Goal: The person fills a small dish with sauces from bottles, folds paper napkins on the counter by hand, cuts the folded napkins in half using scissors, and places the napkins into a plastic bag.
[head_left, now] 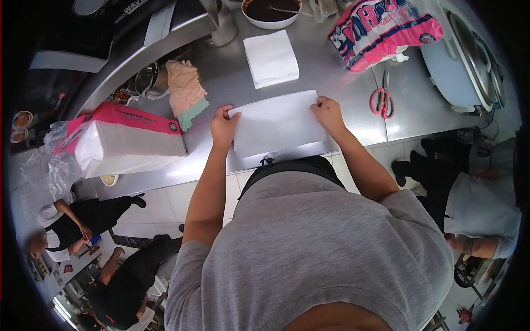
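Both hands hold a white paper sheet (279,126) by its left and right sides, over the front edge of the steel table. My left hand (223,126) pinches its upper left corner between thumb and fingers. At the upper right side, my right hand (328,114) grips the paper the same way. A stack of folded white napkins (271,59) lies just beyond the sheet. To the left rests an opened pink and white pack of napkins (132,142). Red-handled scissors (381,102) lie to the right of my right hand.
A bowl of dark sauce (271,10) with a spoon, a pink plastic bag (381,33) and a large lidded container (461,60) stand on the steel table (353,88). Gloves (186,88) hang near the left shelf. People stand at both sides.
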A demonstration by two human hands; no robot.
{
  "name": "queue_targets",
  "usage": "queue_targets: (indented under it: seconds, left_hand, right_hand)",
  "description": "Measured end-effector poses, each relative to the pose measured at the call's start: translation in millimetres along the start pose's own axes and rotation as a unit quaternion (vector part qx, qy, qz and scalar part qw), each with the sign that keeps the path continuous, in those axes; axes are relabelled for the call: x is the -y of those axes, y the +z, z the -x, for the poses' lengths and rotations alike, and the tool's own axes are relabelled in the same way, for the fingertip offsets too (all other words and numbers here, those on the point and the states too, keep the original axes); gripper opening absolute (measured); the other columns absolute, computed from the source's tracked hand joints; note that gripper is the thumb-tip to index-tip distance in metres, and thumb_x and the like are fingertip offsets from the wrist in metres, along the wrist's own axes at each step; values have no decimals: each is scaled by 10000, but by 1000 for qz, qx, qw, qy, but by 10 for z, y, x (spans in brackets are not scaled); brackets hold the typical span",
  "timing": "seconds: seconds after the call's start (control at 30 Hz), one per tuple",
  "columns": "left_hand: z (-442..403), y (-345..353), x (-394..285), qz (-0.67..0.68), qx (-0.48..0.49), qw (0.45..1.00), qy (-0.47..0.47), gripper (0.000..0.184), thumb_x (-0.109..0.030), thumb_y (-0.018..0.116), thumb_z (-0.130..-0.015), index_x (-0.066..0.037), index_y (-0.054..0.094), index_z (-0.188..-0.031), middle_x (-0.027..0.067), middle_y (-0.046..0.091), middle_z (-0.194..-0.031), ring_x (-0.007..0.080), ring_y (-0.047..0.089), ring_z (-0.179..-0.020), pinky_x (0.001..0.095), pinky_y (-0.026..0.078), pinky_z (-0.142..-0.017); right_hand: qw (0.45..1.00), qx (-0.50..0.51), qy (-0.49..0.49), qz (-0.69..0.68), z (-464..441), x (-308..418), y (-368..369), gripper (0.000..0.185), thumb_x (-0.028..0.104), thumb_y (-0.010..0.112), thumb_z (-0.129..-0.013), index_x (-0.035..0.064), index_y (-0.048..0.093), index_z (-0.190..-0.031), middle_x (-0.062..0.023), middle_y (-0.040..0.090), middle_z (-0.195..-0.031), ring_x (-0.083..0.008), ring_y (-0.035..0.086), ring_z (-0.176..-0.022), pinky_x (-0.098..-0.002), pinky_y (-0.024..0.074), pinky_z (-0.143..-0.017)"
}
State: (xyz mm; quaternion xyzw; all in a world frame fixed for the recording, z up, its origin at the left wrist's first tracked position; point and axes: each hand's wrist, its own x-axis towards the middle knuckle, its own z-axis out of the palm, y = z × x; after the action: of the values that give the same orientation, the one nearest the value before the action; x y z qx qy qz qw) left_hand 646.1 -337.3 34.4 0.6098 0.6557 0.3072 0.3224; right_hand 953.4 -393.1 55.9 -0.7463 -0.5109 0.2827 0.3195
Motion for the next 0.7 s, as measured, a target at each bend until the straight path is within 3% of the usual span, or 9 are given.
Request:
queue_targets:
  seconds: [0.37, 0.47, 0.57, 0.67, 0.7]
  left_hand:
    - [15, 11, -42, -19, -7, 1000, 6, 340, -153, 773, -719, -18, 639, -1001, 27, 527, -655, 145, 493, -577, 294, 426, -554]
    - [26, 20, -47, -24, -9, 1000, 9, 333, -149, 770, -722, -20, 637, -999, 29, 527, -654, 151, 496, -579, 296, 427, -555]
    - [44, 27, -63, -30, -12, 999, 7, 333, -145, 770, -723, -22, 633, -1001, 31, 526, -655, 157, 496, -580, 297, 429, -557]
    - [54, 27, -106, -31, -15, 999, 5, 338, -143, 771, -720, -26, 629, -1003, 37, 530, -662, 166, 504, -585, 303, 436, -566]
    - [66, 22, -116, -31, -16, 999, 4, 340, -142, 772, -718, -27, 628, -1003, 40, 533, -665, 169, 508, -588, 306, 440, -569]
  right_hand:
    - [999, -38, 11, -25, -60, -102, 73, 112, 96, 591, -702, -7, 547, -702, -196, 527, -572, -340, 550, -564, -385, 450, -570]
    - [999, -5, 38, 21, -67, -91, 55, 155, 102, 610, -721, 3, 583, -837, -183, 615, -757, -326, 591, -627, -380, 480, -603]
    - [984, -75, -41, 155, 48, 206, 21, 300, 75, 600, -742, 16, 559, -1033, -202, 601, -1006, -341, 594, -802, -400, 487, -732]
    - [940, -73, -296, 155, 150, 535, 159, 460, 35, 567, -765, 25, 477, -1216, -209, 486, -1257, -361, 515, -1080, -431, 429, -918]
    - [933, -11, -333, 134, 187, 633, 299, 478, 56, 569, -781, 27, 464, -1246, -206, 457, -1299, -359, 461, -1153, -447, 380, -968]
